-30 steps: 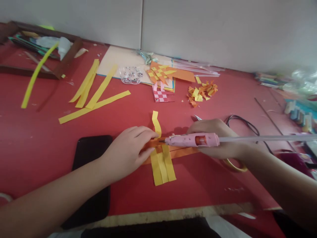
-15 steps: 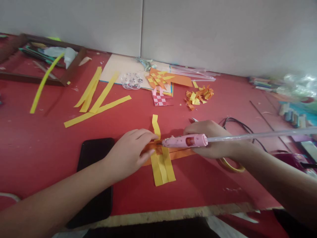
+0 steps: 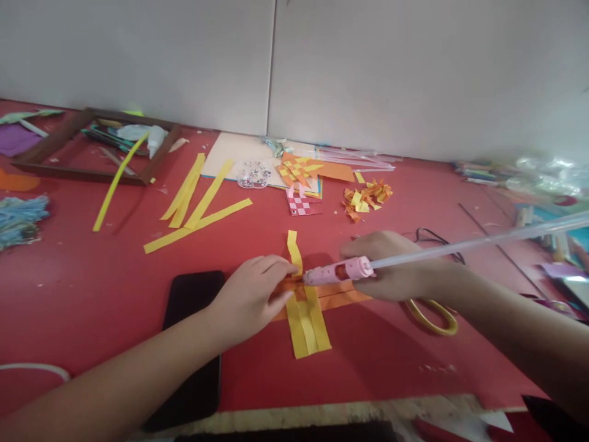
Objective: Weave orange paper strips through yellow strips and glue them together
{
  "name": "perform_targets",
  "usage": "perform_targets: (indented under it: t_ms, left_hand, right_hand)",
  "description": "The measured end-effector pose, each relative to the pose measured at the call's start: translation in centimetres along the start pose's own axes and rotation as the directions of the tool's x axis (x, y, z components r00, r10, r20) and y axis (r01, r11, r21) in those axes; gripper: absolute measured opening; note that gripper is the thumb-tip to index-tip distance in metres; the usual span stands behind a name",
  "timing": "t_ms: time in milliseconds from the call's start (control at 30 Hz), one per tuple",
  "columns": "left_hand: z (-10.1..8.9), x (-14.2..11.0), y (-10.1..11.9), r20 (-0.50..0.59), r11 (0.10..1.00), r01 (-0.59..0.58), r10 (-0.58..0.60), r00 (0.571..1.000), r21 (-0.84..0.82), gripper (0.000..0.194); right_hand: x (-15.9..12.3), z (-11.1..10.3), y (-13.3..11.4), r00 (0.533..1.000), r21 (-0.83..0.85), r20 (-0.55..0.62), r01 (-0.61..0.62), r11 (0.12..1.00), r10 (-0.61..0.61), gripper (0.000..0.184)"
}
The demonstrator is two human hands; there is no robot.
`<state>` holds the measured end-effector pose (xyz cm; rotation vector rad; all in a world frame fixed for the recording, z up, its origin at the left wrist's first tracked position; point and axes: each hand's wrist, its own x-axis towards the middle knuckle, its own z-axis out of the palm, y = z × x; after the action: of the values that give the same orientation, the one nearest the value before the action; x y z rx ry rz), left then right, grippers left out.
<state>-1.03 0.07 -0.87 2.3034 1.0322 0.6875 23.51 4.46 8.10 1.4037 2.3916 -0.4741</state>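
Observation:
My right hand (image 3: 391,264) is wrapped round a pink glue gun (image 3: 338,271), and a long clear glue stick (image 3: 460,245) juts from its back end toward the right. The gun's nozzle points left, at the crossing of woven paper strips. My left hand (image 3: 253,298) pinches an orange paper strip (image 3: 289,285) there between thumb and fingers, close to the nozzle. Yellow paper strips (image 3: 299,328) cross the orange ones and lie toward me on the red table. Whether the nozzle touches the paper, I cannot tell.
Beside my left forearm lies a black phone (image 3: 196,344). Yellow-handled scissors (image 3: 432,318) rest under my right wrist. Farther back are loose yellow strips (image 3: 197,227), woven paper fish (image 3: 297,170), paper scraps (image 3: 368,197), googly eyes (image 3: 253,175) and a wooden frame (image 3: 83,172).
The camera view has shifted, so everything sits lower in the picture. The gun's nozzle stays at the strips' crossing, and both hands keep their holds.

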Motion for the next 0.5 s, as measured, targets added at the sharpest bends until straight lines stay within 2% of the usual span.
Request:
perform_targets:
  t_ms: [200,400,500]
  left_hand:
    - [-0.1,0.1,0.3,0.028,0.999,0.043,-0.044,0.999,0.022,0.026]
    - [0.2,-0.2,0.4,-0.012,0.98,0.197,-0.197,0.98,-0.029,0.027]
    - [0.2,-0.4,0.3,-0.013,0.977,0.209,-0.21,0.978,-0.052,0.026]
  right_hand:
    - [-0.3,-1.2,-1.1,1.0,-0.026,-0.01,-0.004,1.0,0.004,0.021]
    - [-0.1,-2.4,-1.8,0.994,-0.113,-0.007,0.103,0.988,-0.105,0.012]
    - [-0.7,-2.6,-1.0,0.988,-0.116,-0.015,0.149,0.982,-0.152,0.006]
